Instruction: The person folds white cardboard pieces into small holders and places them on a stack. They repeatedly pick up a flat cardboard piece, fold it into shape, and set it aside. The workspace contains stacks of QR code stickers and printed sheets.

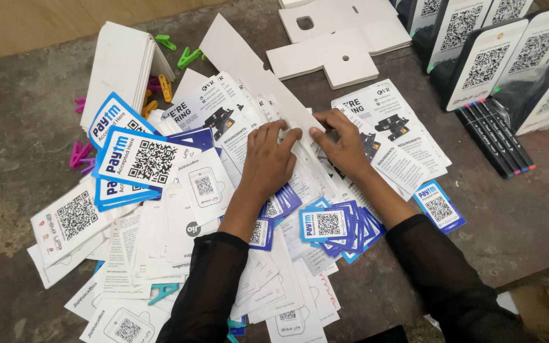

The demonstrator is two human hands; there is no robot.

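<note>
Table [20,133]: grey, worn and stained; it carries everything here.
Paper heap [160,241]: the largest spread, white leaflets and code cards fanned loosely from my left across to the middle; to my eye it is still unsorted, so most of the work looks left.
White boards [338,54]: flat cut-out panels with small holes, stacked at the far edge, one long panel leaning down toward my hands.
Board stack [122,63]: a thick white pile standing tilted at the far left, coloured clips beside it.
Standing signs [490,60]: black-and-white upright cards with square codes, ranked at the far right, partly under clear plastic.
Blue-bordered cards [144,159]: blue and white, each with a square code, lying on top of the heap at my left.
Printed flyers [395,127]: white sheets with black text and small product pictures, under and right of my hands.
Small blue cards [332,225]: a neater fan between my forearms, which looks like the sorted part so far.
Marker pens [494,136]: black, laid side by side at right.
Left hand [268,162]: fingers bent, pinching the white strip [304,130].
Right hand [344,143]: pinching the same strip, touching the left at the fingertips.
</note>
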